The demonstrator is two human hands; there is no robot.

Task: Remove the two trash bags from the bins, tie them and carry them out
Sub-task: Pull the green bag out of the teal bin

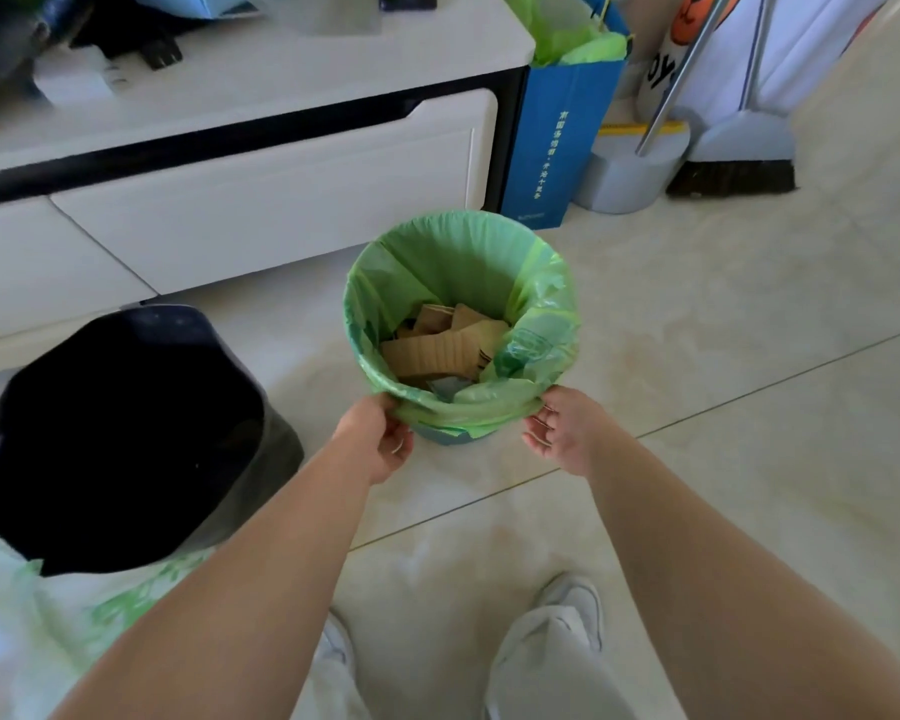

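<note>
A green trash bag lines a small round bin on the floor in the middle of the view. Pieces of brown cardboard lie inside it. My left hand pinches the bag's folded rim at the near left. My right hand touches the rim at the near right with its fingers curled at the plastic. A second bin with a black bag stands to the left, its inside dark.
A white low cabinet with drawers runs along the back. A blue paper bag, a dustpan and a broom stand at the back right. My feet in white shoes are on the tiled floor.
</note>
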